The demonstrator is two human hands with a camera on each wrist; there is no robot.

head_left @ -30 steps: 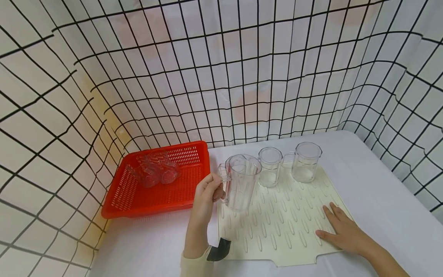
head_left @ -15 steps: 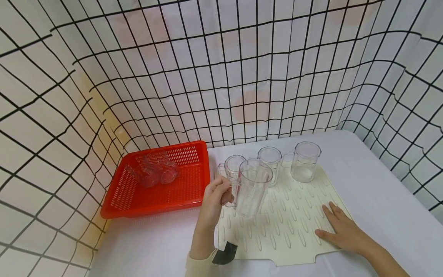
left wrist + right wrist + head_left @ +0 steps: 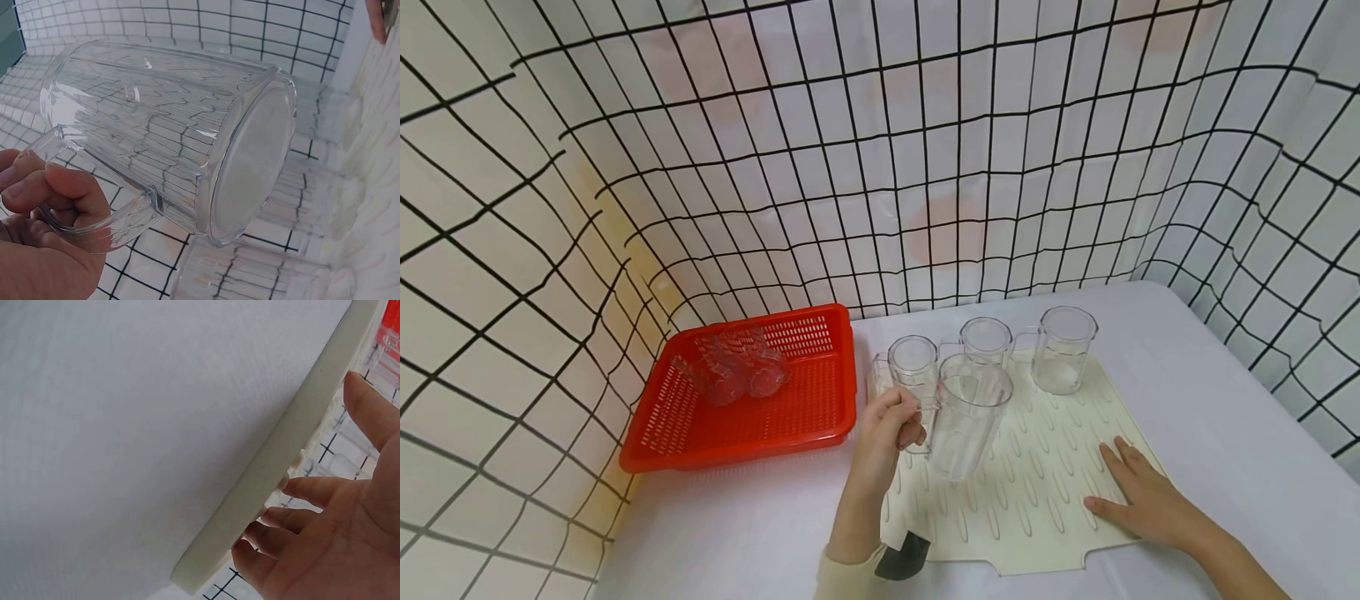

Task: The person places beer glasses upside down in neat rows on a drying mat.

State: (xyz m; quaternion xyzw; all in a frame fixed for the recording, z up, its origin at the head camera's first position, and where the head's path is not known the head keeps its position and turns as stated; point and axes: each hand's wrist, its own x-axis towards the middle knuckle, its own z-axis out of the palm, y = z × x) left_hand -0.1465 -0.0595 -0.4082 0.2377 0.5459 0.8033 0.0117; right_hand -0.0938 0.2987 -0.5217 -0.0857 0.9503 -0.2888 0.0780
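Observation:
My left hand (image 3: 889, 433) grips the handle of a clear plastic mug (image 3: 169, 131), fingers curled round it. In the head view this mug (image 3: 967, 425) is tilted and held over the cream draining mat (image 3: 1037, 500). Behind it, three more clear mugs stand in a row along the mat's far side: a left one (image 3: 913, 358), a middle one (image 3: 987, 335) and a right one (image 3: 1063, 350). My right hand (image 3: 1142, 504) rests on the mat's right part with fingers spread. In the right wrist view its fingertips (image 3: 281, 481) touch the mat near its edge.
A red plastic basket (image 3: 812, 442) stands left of the mat, with clear mugs (image 3: 737, 375) lying in it. A black wire grid (image 3: 925, 158) rises at the back and on both sides. White cloth (image 3: 722, 533) covers the table.
My left hand has carried its mug rightward and a little nearer over the mat, so the left standing mug behind it now shows. My right hand stays in place.

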